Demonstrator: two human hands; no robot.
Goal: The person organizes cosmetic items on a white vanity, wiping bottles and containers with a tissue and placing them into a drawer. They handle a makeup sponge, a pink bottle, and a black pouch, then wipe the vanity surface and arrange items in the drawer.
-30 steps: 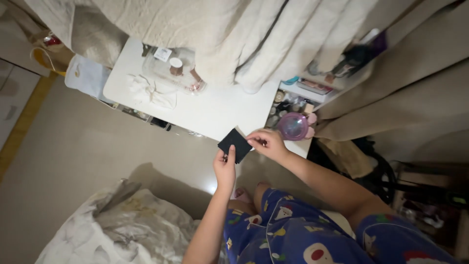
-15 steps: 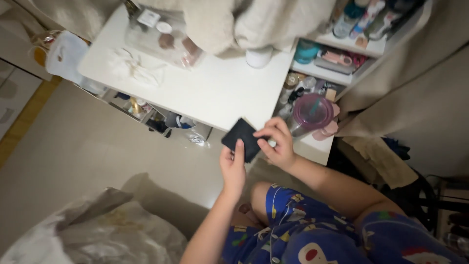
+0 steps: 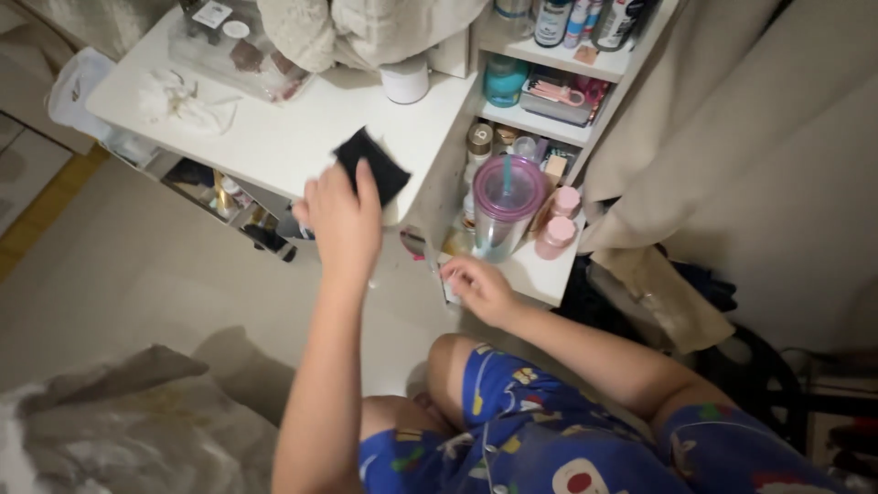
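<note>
Where fingers (image 3: 366,178) end, black card (image 3: 377,160).

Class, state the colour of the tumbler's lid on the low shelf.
Purple: the tumbler's lid, seen clearly in the head view.

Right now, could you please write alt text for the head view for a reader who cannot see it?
A person's left hand presses a black cloth on the edge of a white table, while the right hand hangs lower, near a purple-lidded tumbler on a crowded shelf.
</note>
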